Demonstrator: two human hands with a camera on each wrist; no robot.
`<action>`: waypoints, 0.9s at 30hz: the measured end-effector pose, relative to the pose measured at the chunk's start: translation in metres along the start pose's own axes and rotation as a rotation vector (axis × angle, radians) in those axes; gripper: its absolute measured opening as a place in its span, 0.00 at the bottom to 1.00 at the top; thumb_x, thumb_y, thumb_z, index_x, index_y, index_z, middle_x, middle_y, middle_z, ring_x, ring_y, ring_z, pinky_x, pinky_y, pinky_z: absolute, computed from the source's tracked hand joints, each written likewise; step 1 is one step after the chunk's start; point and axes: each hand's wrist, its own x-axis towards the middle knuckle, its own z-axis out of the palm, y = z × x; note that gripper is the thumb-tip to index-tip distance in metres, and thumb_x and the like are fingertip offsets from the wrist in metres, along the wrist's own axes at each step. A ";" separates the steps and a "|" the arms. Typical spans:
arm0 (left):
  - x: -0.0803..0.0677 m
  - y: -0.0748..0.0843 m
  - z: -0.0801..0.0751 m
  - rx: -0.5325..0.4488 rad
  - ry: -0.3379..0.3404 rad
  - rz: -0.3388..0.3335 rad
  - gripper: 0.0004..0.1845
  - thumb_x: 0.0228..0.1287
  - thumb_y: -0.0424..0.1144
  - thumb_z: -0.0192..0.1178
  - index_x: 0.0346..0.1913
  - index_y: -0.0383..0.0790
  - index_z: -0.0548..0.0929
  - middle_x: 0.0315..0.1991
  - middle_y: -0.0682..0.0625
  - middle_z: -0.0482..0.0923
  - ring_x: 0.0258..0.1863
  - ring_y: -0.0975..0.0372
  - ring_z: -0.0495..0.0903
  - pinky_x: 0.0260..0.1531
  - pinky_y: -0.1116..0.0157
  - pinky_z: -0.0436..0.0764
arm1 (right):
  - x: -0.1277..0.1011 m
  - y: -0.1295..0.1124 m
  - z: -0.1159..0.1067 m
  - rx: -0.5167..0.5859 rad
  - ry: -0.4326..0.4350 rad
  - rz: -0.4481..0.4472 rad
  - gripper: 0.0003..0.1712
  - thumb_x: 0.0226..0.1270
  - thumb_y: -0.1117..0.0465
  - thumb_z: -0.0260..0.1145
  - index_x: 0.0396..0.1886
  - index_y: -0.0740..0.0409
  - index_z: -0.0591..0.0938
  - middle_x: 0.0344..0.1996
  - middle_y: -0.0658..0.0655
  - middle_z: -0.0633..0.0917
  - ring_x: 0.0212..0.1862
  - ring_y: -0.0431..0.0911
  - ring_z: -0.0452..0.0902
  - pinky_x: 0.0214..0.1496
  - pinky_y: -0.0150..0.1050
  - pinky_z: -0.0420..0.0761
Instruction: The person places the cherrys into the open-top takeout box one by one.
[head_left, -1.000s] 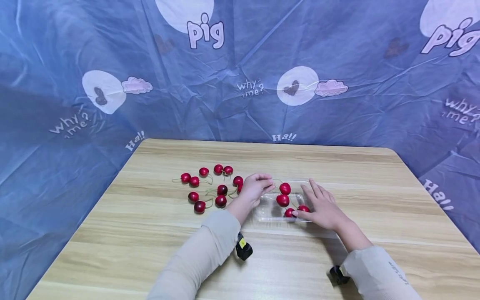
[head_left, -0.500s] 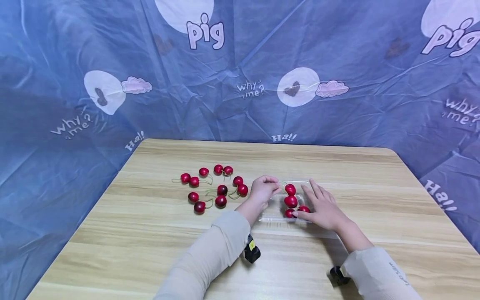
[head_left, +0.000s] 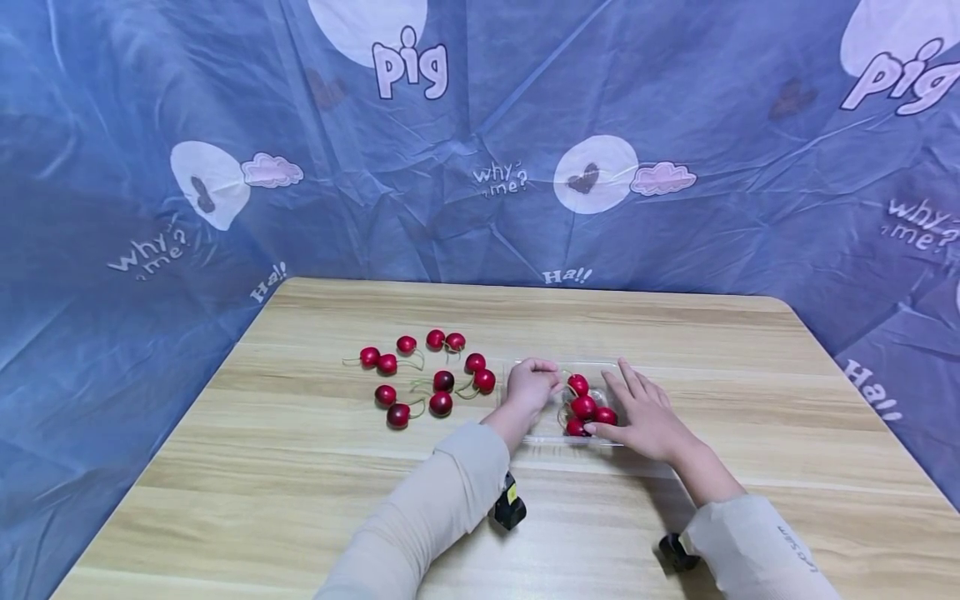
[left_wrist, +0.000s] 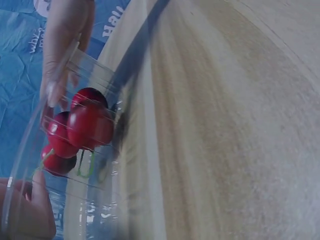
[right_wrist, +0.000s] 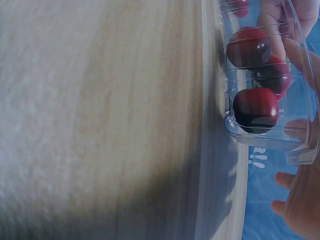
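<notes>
A clear plastic box (head_left: pixel 542 427) holds several red cherries (head_left: pixel 582 407), bunched toward its right side. My left hand (head_left: pixel 531 387) reaches over the box's left part, thumb and forefinger pinching the thin green stem of a cherry (head_left: pixel 577 384). In the left wrist view that stem (left_wrist: pixel 47 155) runs to the thumb tip. My right hand (head_left: pixel 647 419) rests across the right end of the box, fingers spread and fairly straight, thumb by the front cherries. Through the box wall in the right wrist view, cherries (right_wrist: pixel 255 110) sit near the end.
Left of the box, several more cherries (head_left: pixel 441 404) lie on the wooden table (head_left: pixel 300 500), many joined in pairs by green stems. A blue printed cloth (head_left: pixel 480 225) hangs behind the table. Black wrist cameras (head_left: pixel 510 504) are on both sleeves.
My left hand has moved right over the box, and the pair of cherries hanging from it has come down among the others. The right hand has stayed in place.
</notes>
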 end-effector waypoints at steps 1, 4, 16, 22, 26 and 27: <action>0.000 -0.001 0.000 0.010 0.004 -0.002 0.08 0.47 0.17 0.53 0.34 0.24 0.74 0.28 0.44 0.72 0.31 0.56 0.77 0.33 0.69 0.80 | 0.000 0.000 0.000 -0.001 0.002 -0.001 0.50 0.49 0.37 0.59 0.63 0.65 0.56 0.63 0.68 0.47 0.60 0.66 0.43 0.58 0.62 0.45; 0.000 -0.004 0.001 0.045 -0.001 -0.004 0.08 0.47 0.17 0.53 0.33 0.24 0.74 0.27 0.43 0.73 0.29 0.56 0.77 0.33 0.68 0.80 | 0.001 0.001 0.001 -0.001 0.004 -0.006 0.50 0.49 0.36 0.59 0.63 0.65 0.56 0.63 0.69 0.47 0.60 0.66 0.43 0.58 0.62 0.45; -0.001 -0.009 0.007 0.270 0.053 -0.022 0.07 0.44 0.16 0.54 0.27 0.26 0.77 0.24 0.44 0.77 0.25 0.56 0.78 0.27 0.69 0.81 | 0.001 0.001 0.001 -0.009 0.001 -0.004 0.50 0.49 0.35 0.58 0.63 0.64 0.56 0.63 0.69 0.47 0.59 0.67 0.44 0.58 0.62 0.46; -0.002 -0.011 0.011 0.335 0.042 -0.022 0.07 0.43 0.16 0.55 0.26 0.26 0.77 0.23 0.44 0.77 0.23 0.58 0.79 0.24 0.70 0.81 | 0.001 0.001 0.001 -0.011 0.008 -0.015 0.49 0.49 0.36 0.58 0.62 0.64 0.57 0.63 0.70 0.48 0.59 0.68 0.45 0.58 0.62 0.47; -0.002 -0.013 0.011 0.365 0.032 -0.026 0.07 0.42 0.16 0.56 0.26 0.27 0.78 0.22 0.44 0.76 0.22 0.59 0.78 0.23 0.71 0.81 | 0.001 0.001 0.001 -0.007 0.012 -0.018 0.49 0.49 0.37 0.58 0.62 0.65 0.57 0.62 0.70 0.48 0.59 0.68 0.45 0.58 0.62 0.47; -0.002 -0.014 0.011 0.369 0.028 -0.029 0.07 0.42 0.16 0.56 0.26 0.27 0.78 0.22 0.45 0.76 0.22 0.59 0.78 0.23 0.71 0.81 | 0.001 0.001 0.001 -0.007 0.012 -0.017 0.49 0.49 0.37 0.58 0.62 0.65 0.57 0.62 0.70 0.48 0.59 0.68 0.45 0.57 0.62 0.47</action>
